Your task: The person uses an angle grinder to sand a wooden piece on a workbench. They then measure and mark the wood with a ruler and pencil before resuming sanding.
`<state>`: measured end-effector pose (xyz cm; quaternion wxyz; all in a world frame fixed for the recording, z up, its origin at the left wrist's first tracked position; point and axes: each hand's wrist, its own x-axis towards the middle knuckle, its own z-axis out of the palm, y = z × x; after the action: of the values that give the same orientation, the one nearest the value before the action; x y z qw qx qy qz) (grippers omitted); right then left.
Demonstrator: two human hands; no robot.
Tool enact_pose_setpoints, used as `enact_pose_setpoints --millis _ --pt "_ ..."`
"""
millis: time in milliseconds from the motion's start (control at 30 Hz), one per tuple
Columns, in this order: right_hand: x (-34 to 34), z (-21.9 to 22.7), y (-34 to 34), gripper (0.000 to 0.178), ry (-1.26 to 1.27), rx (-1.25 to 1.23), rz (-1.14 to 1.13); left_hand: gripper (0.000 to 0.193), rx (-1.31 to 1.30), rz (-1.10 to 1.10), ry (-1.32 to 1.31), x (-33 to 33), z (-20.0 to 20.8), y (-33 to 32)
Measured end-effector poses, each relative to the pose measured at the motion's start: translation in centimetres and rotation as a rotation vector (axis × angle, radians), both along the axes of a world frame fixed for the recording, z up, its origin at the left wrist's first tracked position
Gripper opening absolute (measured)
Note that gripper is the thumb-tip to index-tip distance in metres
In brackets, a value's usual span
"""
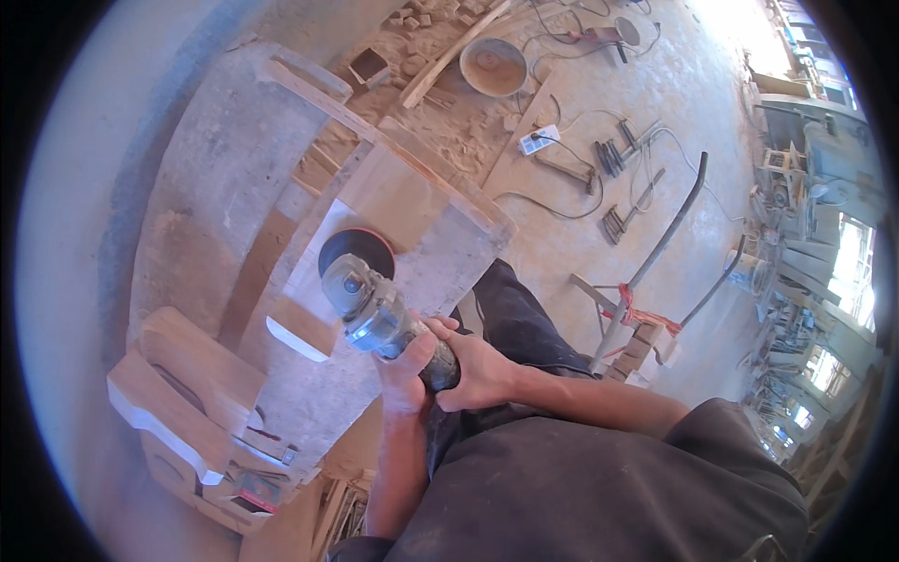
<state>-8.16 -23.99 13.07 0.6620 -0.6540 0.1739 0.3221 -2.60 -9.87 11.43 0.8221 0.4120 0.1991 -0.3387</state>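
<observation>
Both hands grip an angle grinder (377, 317) fitted with a round, dark, red-edged sanding disc (375, 245). My left hand (405, 379) is closed around the body behind the metal gear head. Further back, my right hand (476, 365) wraps the rear of the body. Under the disc lies a pale wooden board (398, 201) on the dusty workbench (328, 398); the disc overlaps the board, but whether it touches cannot be told. The near end of the wood, with a bright cut edge, shows left of the grinder head.
Shaped wooden pieces (183, 403) are stacked at the bench's left end. On the floor lie a white power strip (538, 140) with cords, several clamps (613, 159) and a round basin (493, 67). A cart with curved metal handles (670, 234) stands at right.
</observation>
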Motion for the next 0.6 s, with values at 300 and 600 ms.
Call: enact_pose_setpoints --millis 300,600 --pt "0.5 1.0 -0.3 0.105 0.019 0.008 -0.027 0.041 0.0 0.0 -0.011 -0.6 -1.3 0.2" --pt "-1.3 0.0 0.4 0.102 0.038 0.019 -0.005 0.044 0.009 -0.006 0.023 -1.8 -0.9 0.8"
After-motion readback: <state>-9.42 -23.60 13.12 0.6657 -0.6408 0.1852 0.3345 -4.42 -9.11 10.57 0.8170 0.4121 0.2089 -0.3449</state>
